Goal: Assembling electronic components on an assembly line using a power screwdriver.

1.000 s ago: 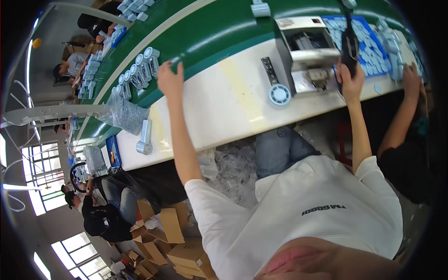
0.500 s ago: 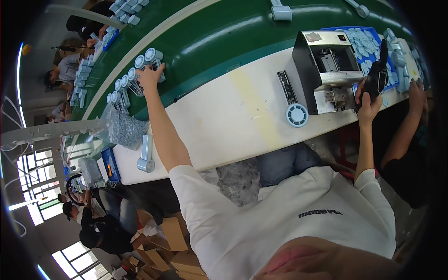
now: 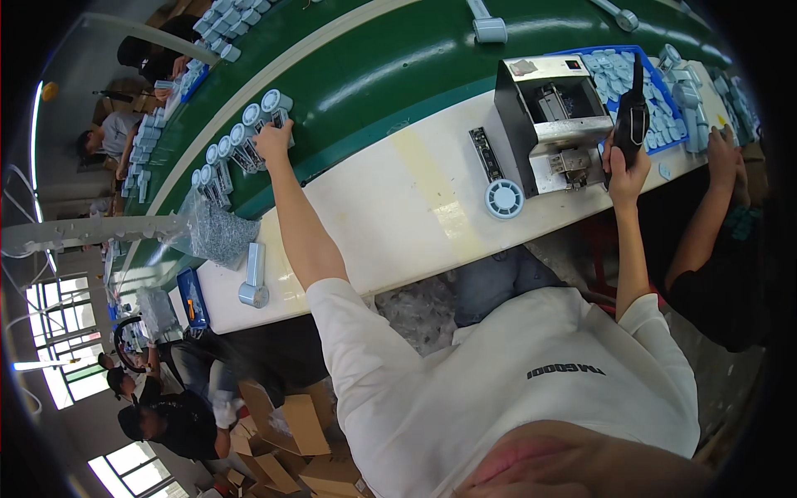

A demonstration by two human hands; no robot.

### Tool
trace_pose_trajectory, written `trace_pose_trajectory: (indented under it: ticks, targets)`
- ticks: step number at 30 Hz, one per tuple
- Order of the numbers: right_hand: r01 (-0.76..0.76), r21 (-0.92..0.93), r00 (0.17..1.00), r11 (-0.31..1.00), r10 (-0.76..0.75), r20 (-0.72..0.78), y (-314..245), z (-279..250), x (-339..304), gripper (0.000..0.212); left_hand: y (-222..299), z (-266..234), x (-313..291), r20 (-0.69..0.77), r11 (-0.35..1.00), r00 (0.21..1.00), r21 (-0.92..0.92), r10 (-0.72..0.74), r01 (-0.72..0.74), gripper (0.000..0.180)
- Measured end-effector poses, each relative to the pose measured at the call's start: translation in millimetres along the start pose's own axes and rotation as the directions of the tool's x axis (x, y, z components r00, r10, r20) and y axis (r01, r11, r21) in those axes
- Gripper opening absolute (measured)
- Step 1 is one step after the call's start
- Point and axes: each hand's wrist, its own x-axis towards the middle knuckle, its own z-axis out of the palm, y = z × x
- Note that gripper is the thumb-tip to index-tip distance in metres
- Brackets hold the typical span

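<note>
My left hand (image 3: 272, 143) reaches across the green belt, its fingers closed around the handle of a light-blue handheld fan (image 3: 275, 102) at the end of a row. Several more such fans (image 3: 222, 159) lie beside it, handles open with inner parts showing. In my right hand (image 3: 624, 170) is a black power screwdriver (image 3: 633, 120), held upright beside a metal screw-feeding machine (image 3: 540, 124). Left of that machine, a handheld fan (image 3: 505, 199) lies on the white worktop with its round grille up and circuit board exposed.
A bag of small metal screws (image 3: 217, 234) and a closed blue fan (image 3: 253, 282) lie at the worktop's left. Behind the machine, a blue tray (image 3: 677, 124) holds light-blue plastic pieces. A co-worker's hand (image 3: 724, 153) is at the far right. Cardboard boxes (image 3: 307, 423) stand below left.
My left hand's fingers were spread over the row of fans; now they are closed on the end one. The screwdriver stays in my right hand. The whole view has shifted slightly.
</note>
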Motion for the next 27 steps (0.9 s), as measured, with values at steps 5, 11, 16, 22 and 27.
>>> trace_pose_trajectory:
  ticks: [5,11,16,22,27]
  targets:
    - [-0.015,-0.071,1.000,0.997,0.015,-0.010,4.5,0.7,-1.1,0.027,-4.0,-14.8,-32.6,-0.139,0.990,0.990,-0.133,0.036,-0.055,0.061]
    - [-0.027,-0.103,0.999,0.994,0.023,-0.037,6.3,-12.1,-4.5,0.028,47.1,-74.3,-153.1,-0.306,0.913,0.908,-0.198,0.288,-0.356,0.050]
    - [-0.001,-0.085,1.000,0.996,0.000,-0.010,4.1,-2.8,-1.6,0.025,52.1,-83.1,-268.5,-0.217,0.939,0.956,-0.238,0.198,-0.248,0.048]
    - [-0.011,-0.062,1.000,0.998,0.010,-0.012,3.2,-1.8,-0.7,0.022,78.3,-81.0,-316.1,-0.032,0.970,0.991,-0.203,0.128,-0.132,0.049]
    - [0.007,0.003,1.000,1.000,-0.007,-0.004,-1.5,-1.0,-2.1,0.023,82.2,-110.2,-288.3,-0.063,0.955,0.966,-0.148,0.249,-0.256,0.051]
